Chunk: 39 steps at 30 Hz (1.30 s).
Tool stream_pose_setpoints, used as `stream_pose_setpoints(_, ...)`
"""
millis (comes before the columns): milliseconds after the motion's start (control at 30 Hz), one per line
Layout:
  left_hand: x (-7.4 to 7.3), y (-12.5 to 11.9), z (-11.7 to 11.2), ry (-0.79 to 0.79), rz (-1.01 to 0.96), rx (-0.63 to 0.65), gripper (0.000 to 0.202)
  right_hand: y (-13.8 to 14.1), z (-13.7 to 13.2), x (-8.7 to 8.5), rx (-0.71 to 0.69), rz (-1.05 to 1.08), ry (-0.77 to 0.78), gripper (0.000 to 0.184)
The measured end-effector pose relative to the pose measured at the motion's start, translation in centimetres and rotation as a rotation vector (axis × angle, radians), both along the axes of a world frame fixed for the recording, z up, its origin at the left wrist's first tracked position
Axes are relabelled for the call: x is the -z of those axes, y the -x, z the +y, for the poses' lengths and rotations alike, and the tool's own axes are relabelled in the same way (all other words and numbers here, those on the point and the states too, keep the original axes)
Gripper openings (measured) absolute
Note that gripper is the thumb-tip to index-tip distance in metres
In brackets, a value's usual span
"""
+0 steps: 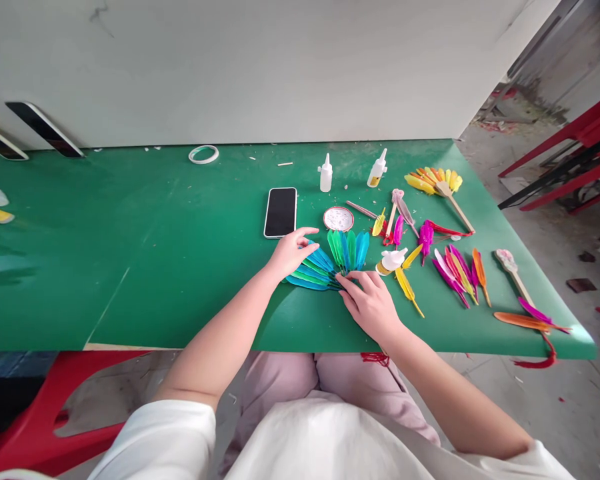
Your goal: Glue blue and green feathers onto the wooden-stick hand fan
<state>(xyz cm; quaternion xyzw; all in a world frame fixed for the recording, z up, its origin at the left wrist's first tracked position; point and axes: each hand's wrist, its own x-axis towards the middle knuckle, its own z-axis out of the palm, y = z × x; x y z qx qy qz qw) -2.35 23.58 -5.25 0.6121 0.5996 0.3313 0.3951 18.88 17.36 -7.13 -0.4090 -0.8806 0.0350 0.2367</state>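
Note:
A fan of blue and green feathers [313, 273] lies spread at the table's near side, its quills meeting under my right hand [373, 301]. The fingers of that hand are closed on the quill ends. My left hand [291, 252] rests at the fan's upper left edge, fingers stretched out and apart, touching the blue feathers. Whether a handle lies under the quills cannot be seen. Right of the fan, a glue bottle [391, 261] lies on its side beside yellow feathers [406, 283]. A phone [281, 212] lies just beyond my left hand.
Two glue bottles [325, 175] [377, 169] stand farther back, behind a round lid [339, 219] and tweezers [362, 209]. A yellow-orange feather fan [435, 180], loose magenta feathers [425, 237] and a wooden handle [514, 273] lie right. A tape roll [203, 155] lies back left. A red stool [55, 407] stands lower left.

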Motion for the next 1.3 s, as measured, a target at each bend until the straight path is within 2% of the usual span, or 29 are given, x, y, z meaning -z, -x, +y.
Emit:
stream_pose_setpoints(133,0.1,0.0,0.0,-0.028,0.024,0.015,0.035,0.1,0.0,-0.2,0.007,-0.012,-0.013,0.031)
stream_pose_setpoints(500,-0.4,0.9,-0.3,0.071,0.016,0.041,0.033,0.1,0.0,-0.1,0.008,-0.024,-0.009,0.031)
stream_pose_setpoints(700,0.0,1.0,-0.2,0.082,0.024,0.066,0.031,0.0,-0.1,-0.1,0.026,-0.019,-0.015,0.033)
stream_pose_setpoints(867,-0.4,1.2,-0.5,0.131,-0.011,0.100,0.037,0.1,0.0,-0.2,0.027,-0.019,-0.008,0.032)
stream_pose_setpoints(1067,-1.5,2.1,-0.8,0.208,-0.006,0.159,0.063,0.1,0.0,-0.1,0.027,-0.004,-0.017,0.031)
stream_pose_setpoints(1300,-2.0,2.7,-0.9,0.265,-0.006,0.230,0.062,0.0,0.0,0.0,0.025,-0.008,-0.010,0.031)
